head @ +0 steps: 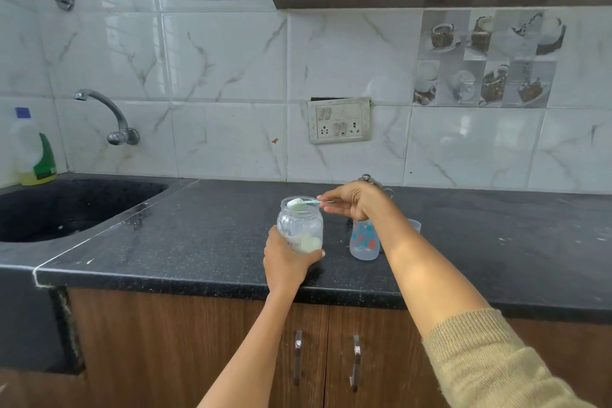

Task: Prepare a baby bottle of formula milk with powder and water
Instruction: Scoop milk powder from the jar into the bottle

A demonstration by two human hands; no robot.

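One heaped scoop [299, 203], pinched by the right hand [352, 200], leaves the jar [299, 225] gripped by the left hand [284, 263] near the counter's [198, 242] front edge; next, tip it level into the bottle [364, 240].

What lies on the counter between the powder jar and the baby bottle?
Nothing: in the head view, only bare counter separates the powder jar from the baby bottle.

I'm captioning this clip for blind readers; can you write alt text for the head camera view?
A person's right hand lifts a heaped pale green plastic scoop of white powder over a clear glass jar gripped by the left hand. A clear baby bottle with red and blue dots stands just right of it on the black speckled stone counter.
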